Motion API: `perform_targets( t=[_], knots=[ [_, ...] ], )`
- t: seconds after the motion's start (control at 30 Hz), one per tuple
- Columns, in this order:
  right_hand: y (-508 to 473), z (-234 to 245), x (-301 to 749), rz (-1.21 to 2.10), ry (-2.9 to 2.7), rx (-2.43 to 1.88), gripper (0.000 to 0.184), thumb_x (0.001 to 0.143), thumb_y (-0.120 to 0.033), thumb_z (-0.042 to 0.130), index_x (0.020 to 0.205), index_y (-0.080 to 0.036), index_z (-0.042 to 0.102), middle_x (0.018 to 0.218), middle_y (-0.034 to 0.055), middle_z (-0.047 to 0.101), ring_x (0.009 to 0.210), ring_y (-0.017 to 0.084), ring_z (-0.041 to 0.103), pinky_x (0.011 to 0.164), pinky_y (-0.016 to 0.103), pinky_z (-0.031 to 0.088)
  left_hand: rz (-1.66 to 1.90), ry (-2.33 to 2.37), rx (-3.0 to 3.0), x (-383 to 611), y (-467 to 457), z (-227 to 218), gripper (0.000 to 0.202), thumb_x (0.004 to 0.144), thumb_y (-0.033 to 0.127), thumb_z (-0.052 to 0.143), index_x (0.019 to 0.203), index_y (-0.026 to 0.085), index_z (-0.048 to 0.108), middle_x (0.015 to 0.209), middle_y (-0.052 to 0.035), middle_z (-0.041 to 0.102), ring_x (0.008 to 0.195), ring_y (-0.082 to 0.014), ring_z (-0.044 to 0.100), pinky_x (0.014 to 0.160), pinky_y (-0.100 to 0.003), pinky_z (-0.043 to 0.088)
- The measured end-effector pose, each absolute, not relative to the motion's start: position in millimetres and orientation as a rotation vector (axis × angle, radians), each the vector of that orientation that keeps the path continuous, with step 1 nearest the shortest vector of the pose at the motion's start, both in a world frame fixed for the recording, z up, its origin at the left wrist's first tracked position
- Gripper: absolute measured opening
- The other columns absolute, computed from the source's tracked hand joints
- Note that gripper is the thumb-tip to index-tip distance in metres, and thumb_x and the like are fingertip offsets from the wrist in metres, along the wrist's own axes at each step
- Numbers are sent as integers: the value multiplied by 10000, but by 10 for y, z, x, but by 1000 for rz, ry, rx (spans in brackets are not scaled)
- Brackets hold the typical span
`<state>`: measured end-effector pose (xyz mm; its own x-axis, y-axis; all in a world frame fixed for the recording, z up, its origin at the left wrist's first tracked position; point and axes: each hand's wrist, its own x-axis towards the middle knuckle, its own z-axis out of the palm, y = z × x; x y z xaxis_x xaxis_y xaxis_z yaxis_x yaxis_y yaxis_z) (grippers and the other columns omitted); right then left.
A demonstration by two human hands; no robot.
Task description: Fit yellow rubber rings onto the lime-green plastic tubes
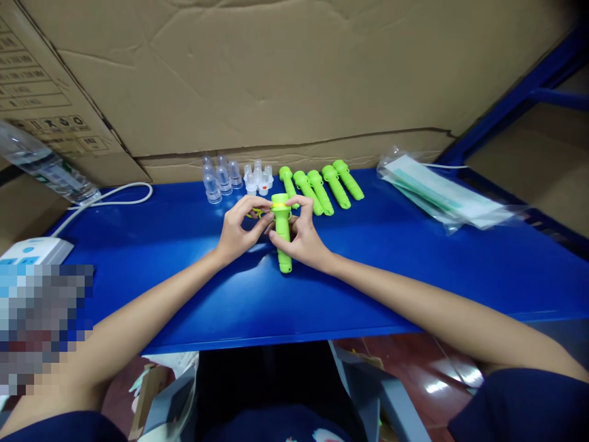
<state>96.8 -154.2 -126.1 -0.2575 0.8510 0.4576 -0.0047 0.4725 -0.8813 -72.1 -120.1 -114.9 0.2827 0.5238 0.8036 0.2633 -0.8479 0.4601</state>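
My right hand (pixel 301 236) is wrapped round a lime-green plastic flashlight body (pixel 283 236) and holds it upright on the blue table (pixel 414 264). My left hand (pixel 239 230) pinches a thin yellow ring (pixel 256 213) at the top of that body, fingers closed on it. Just behind my hands lie several more green bodies (pixel 322 184) in a row. Left of them stand clear plastic caps (pixel 221 178) and a cluster of small white parts (pixel 258 179).
Flattened cardboard (pixel 276 73) walls off the back. A plastic bag of flat packets (pixel 442 193) lies at the right. A water bottle (pixel 46 166), a white cable (pixel 115 199) and a white power strip (pixel 34 250) are at the left.
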Motion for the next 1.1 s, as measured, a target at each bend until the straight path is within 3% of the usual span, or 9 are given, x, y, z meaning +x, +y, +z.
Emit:
perform_targets(
  t=[0.33, 0.53, 0.67, 0.73, 0.9, 1.1],
  knots=[
    [-1544, -1253, 1017, 1003, -1626, -833, 517, 812, -207, 676, 1128, -289, 275, 790, -53, 596, 648, 150, 639, 589, 319, 539, 1543, 746, 2229, -717, -1197, -1142, 100, 898, 271, 726, 934, 179, 710, 908, -42, 744, 763, -125, 674, 665, -244, 516],
    [-1516, -1283, 1007, 809, -1704, -799, 479, 825, -188, 646, 1218, -272, 387, 862, -34, 565, 684, 124, 627, 560, 264, 497, 1571, 716, 2202, -711, -1161, -1192, 106, 902, 251, 716, 964, 168, 695, 899, -30, 724, 722, -92, 653, 625, -201, 491],
    [-1513, -1279, 1000, 767, -1734, -786, 396, 847, -187, 624, 1190, -271, 443, 899, -21, 577, 617, 93, 568, 501, 230, 436, 1549, 717, 2151, -708, -1157, -1209, 206, 909, 289, 715, 1066, 170, 654, 960, -40, 719, 743, -94, 662, 626, -196, 495],
    [-1515, -1284, 999, 772, -1740, -783, 381, 864, -208, 625, 1189, -274, 436, 924, -11, 590, 632, 99, 586, 521, 241, 460, 1515, 726, 2129, -712, -1162, -1206, 230, 920, 317, 704, 1088, 174, 637, 980, -46, 716, 767, -100, 673, 643, -201, 502],
    [-1512, -1313, 988, 886, -1640, -747, 626, 857, -326, 713, 1269, -288, 243, 961, -2, 606, 739, 147, 671, 659, 322, 562, 1355, 737, 2036, -718, -1176, -1203, 301, 966, 404, 633, 1151, 171, 584, 1077, -94, 718, 873, -143, 716, 718, -239, 550],
    [-1428, -1327, 985, 1133, -1535, -799, 739, 827, -488, 756, 1339, -293, 259, 1011, 30, 664, 747, 159, 677, 678, 334, 589, 1404, 723, 2003, -724, -1172, -1204, 317, 998, 413, 580, 1207, 175, 562, 1101, -98, 721, 969, -168, 718, 820, -277, 560]
  ],
)
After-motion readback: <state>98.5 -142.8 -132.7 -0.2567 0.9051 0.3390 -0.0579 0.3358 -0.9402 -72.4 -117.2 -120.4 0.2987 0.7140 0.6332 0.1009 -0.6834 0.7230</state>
